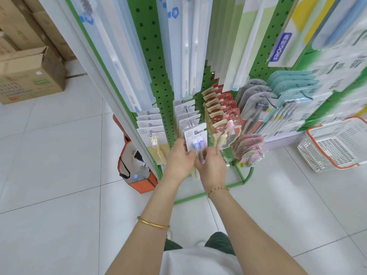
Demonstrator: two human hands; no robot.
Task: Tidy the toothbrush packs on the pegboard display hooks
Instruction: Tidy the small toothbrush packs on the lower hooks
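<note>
My view is bright and evenly lit; soft glare sits on the floor tiles (59, 155), edges bend, and upper-right packs (337, 56) blur.

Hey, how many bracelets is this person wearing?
2: a gold bangle on the left forearm and a thin gold chain on the right wrist. Both arms are bare, so none looks hidden.

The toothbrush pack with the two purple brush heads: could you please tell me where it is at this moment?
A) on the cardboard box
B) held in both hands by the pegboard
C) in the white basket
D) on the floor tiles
B: the left hand and right hand both grip the purple toothbrush pack in front of the green pegboard, well apart from the white basket.
</note>
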